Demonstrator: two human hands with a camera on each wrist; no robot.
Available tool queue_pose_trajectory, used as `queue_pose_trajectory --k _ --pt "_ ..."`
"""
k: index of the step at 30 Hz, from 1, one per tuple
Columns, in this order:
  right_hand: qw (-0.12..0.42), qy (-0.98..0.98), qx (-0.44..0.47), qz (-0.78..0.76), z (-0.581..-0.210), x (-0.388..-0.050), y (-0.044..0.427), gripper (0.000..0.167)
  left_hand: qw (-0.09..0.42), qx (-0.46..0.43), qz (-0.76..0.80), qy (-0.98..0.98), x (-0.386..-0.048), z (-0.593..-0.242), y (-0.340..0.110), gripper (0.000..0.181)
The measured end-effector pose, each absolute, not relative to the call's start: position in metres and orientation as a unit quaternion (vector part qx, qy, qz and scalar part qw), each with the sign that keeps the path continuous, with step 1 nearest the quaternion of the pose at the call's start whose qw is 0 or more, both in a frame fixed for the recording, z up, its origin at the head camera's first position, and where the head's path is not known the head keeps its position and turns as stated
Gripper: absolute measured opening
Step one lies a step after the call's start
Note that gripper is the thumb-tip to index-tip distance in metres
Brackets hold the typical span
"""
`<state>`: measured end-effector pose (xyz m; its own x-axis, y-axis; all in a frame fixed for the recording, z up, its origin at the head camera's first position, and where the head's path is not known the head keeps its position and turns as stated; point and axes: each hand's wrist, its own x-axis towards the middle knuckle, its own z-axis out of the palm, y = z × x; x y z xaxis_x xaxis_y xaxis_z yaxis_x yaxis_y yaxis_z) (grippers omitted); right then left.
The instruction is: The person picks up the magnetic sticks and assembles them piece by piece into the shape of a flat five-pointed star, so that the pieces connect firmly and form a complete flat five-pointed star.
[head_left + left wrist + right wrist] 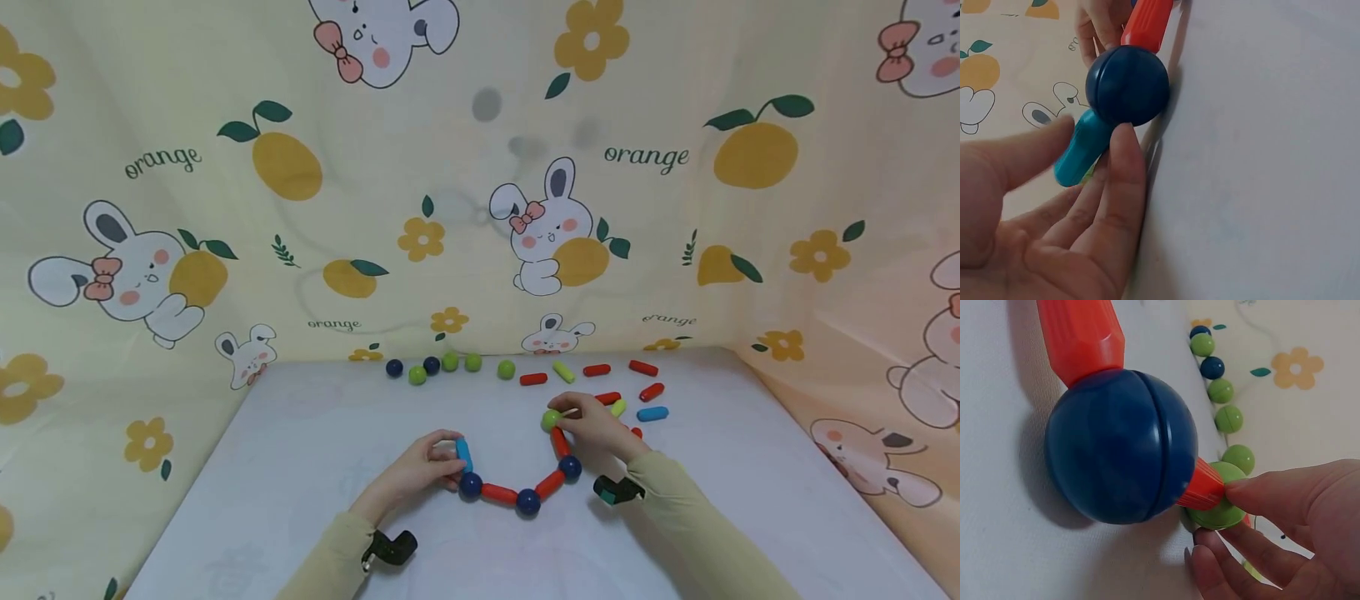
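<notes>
A curved chain of magnetic-looking balls and rods lies on the white table (315, 508). It has dark blue balls (528, 502) joined by red rods (498, 494). At its left end a light blue rod (464, 454) stands off a dark blue ball (1127, 86); my left hand (420, 467) holds this rod between thumb and fingers. At the right end a green ball (551, 419) meets a red rod (1200, 485). My right hand (596, 423) pinches that ball, thumb on one side and fingers on the other, as the right wrist view shows.
Along the back edge sit loose green balls (472, 362) and dark blue balls (394, 368). Several loose rods, red (643, 367), yellow-green (563, 372) and blue (652, 413), lie at the back right, some partly behind my right hand. A patterned curtain (450, 183) hangs behind.
</notes>
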<state>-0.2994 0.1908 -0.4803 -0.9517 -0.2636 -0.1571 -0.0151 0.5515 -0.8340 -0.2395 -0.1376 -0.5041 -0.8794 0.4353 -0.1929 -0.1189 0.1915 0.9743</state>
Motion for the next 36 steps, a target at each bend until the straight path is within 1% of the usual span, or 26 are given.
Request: queue_pose_trajectory --k 5,9,13,16,19,23,27,32,36 --pt "0.128 0.872 -0.076 -0.466 -0.481 -0.299 0.191 0.028 0.215 0.097 0.635 0.735 -0.240 -0.507 -0.136 0.046" --pt "0.108 0.874 -0.072 -0.468 -0.476 -0.296 0.189 0.031 0.217 0.094 0.643 0.728 -0.239 -0.506 -0.136 0.041" --pt "0.083 0.868 -0.099 -0.479 -0.467 -0.288 0.183 0.032 0.212 0.098 0.646 0.727 -0.238 -0.504 -0.136 0.040" --pt "0.078 0.858 -0.139 -0.489 -0.463 -0.278 0.173 0.032 0.207 0.099 0.647 0.727 -0.237 -0.503 -0.135 0.041" --pt "0.096 0.842 -0.183 -0.499 -0.462 -0.266 0.159 0.032 0.200 0.099 0.645 0.731 -0.237 -0.502 -0.135 0.040" --pt "0.153 0.814 -0.232 -0.510 -0.466 -0.251 0.137 0.036 0.189 0.097 0.645 0.734 -0.237 -0.501 -0.135 0.039" --pt "0.203 0.797 -0.259 -0.506 -0.472 -0.241 0.119 0.041 0.186 0.099 0.652 0.728 -0.238 -0.500 -0.136 0.040" --pt "0.229 0.792 -0.266 -0.500 -0.478 -0.237 0.103 0.046 0.182 0.107 0.665 0.717 -0.240 -0.500 -0.137 0.040" --pt "0.242 0.787 -0.260 -0.504 -0.481 -0.235 0.095 0.048 0.176 0.107 0.667 0.716 -0.240 -0.499 -0.138 0.035"
